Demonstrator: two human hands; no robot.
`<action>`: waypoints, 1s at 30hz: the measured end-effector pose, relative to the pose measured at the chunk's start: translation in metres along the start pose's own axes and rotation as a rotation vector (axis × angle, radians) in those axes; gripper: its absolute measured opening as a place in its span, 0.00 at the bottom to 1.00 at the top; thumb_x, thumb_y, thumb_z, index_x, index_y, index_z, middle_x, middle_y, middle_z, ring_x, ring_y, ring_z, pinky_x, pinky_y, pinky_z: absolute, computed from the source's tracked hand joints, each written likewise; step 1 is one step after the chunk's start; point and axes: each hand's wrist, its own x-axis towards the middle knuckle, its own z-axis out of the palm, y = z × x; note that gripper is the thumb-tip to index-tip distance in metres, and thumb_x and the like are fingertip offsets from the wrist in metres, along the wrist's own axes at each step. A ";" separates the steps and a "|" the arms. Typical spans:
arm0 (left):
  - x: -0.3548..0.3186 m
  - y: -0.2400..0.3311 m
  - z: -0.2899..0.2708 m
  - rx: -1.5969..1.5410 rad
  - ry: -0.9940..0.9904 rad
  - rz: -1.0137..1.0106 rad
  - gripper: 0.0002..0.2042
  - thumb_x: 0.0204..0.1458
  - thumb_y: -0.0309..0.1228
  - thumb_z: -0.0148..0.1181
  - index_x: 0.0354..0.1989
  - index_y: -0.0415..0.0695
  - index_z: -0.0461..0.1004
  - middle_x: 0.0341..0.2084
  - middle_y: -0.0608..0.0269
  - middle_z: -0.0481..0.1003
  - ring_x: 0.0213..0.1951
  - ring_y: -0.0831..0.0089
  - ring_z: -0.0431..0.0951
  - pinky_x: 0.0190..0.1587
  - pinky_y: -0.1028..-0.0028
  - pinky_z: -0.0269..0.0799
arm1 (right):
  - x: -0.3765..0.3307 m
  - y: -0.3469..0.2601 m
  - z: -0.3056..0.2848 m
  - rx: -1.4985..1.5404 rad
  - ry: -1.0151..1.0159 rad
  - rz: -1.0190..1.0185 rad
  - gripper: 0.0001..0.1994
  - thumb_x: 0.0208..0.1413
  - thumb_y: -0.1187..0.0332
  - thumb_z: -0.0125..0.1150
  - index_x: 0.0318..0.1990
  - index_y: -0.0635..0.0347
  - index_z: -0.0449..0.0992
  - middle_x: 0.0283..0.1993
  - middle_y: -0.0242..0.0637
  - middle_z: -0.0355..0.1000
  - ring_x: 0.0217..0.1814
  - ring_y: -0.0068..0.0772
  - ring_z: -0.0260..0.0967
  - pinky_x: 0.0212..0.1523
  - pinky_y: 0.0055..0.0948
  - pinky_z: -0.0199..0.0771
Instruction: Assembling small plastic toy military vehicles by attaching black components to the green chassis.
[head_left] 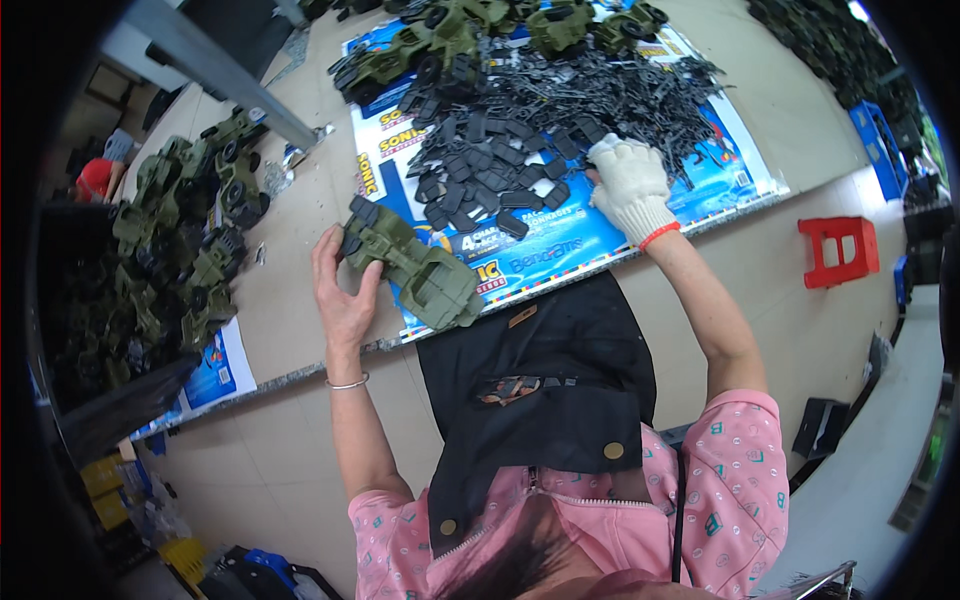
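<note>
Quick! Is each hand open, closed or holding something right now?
Left hand: curved against the green toy vehicle; firm grip can't be told.
Right hand: gloved, at the black parts; open or closed can't be told.

olive toy truck [413, 264] | diagonal | black pieces [478, 158] | loosely heaped beside it

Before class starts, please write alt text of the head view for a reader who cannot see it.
A person's bare left hand holds a green toy truck over a table; the gloved right hand is at a pile of small black parts. More green trucks lie to the left.
</note>
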 end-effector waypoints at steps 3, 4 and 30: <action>-0.016 0.005 0.001 0.008 0.056 0.002 0.31 0.46 0.24 0.72 0.62 0.35 0.70 0.62 0.46 0.69 0.64 0.52 0.70 0.63 0.61 0.69 | -0.004 -0.003 -0.005 -0.056 0.042 -0.154 0.22 0.43 0.61 0.73 0.49 0.49 0.79 0.52 0.36 0.77 0.56 0.41 0.73 0.54 0.47 0.68; -0.020 0.006 0.002 0.029 0.084 -0.027 0.31 0.46 0.24 0.72 0.62 0.35 0.70 0.62 0.46 0.69 0.64 0.52 0.70 0.63 0.61 0.69 | -0.004 -0.004 -0.010 -0.031 0.019 -0.174 0.25 0.39 0.63 0.74 0.50 0.49 0.78 0.52 0.37 0.77 0.56 0.41 0.73 0.53 0.46 0.69; -0.030 0.006 0.021 0.050 0.300 0.092 0.36 0.39 0.30 0.78 0.58 0.38 0.67 0.56 0.44 0.69 0.56 0.46 0.73 0.56 0.57 0.74 | 0.076 -0.215 -0.095 0.473 -0.401 -0.620 0.15 0.63 0.58 0.61 0.46 0.62 0.79 0.34 0.48 0.79 0.39 0.50 0.80 0.40 0.42 0.77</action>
